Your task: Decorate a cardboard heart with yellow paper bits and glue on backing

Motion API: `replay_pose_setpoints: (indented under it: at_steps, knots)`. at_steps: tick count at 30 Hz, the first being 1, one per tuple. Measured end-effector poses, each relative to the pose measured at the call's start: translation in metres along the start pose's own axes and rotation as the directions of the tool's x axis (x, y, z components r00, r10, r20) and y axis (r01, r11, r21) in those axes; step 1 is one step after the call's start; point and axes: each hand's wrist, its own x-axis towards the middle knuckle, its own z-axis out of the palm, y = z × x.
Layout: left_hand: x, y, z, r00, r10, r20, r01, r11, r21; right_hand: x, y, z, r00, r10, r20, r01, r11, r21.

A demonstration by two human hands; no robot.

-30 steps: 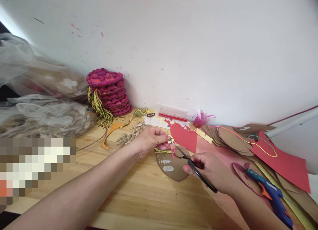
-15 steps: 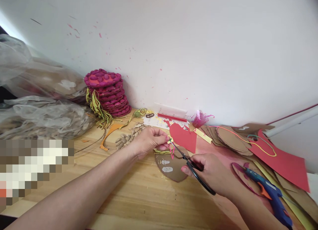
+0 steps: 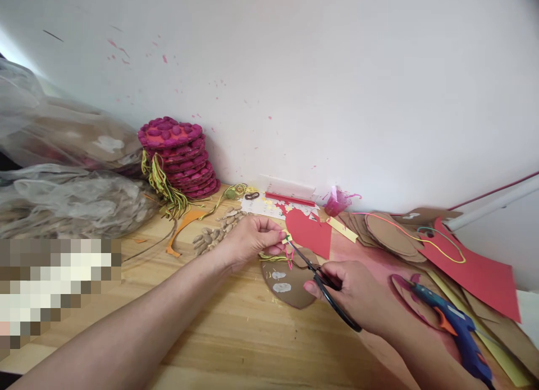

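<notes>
Fingers of the left hand (image 3: 248,239) are pinched closed on a yellow piece (image 3: 287,238) at the blade tips; the scissors (image 3: 312,267) are gripped by the curled right hand (image 3: 362,292), the cut (seemingly begun) left unfinished.

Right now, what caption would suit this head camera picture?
Left hand pinching a yellow scrap, right hand working scissors above a brown cardboard piece.

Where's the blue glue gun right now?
In the head view, the blue glue gun is at the lower right, beside the person's right hand and its forearm, below the big red paper.
</notes>
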Motion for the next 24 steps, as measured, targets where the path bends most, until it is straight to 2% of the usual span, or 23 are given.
replay_pose_setpoints:
  at_steps: [24]
  knots:
    - [0.0003,0.0000,0.0013,1.000,-0.013,0.008,0.013,1.000,-0.006,-0.0001,0.0032,0.0027,1.000,-0.003,-0.022,0.002,1.000,-0.024]
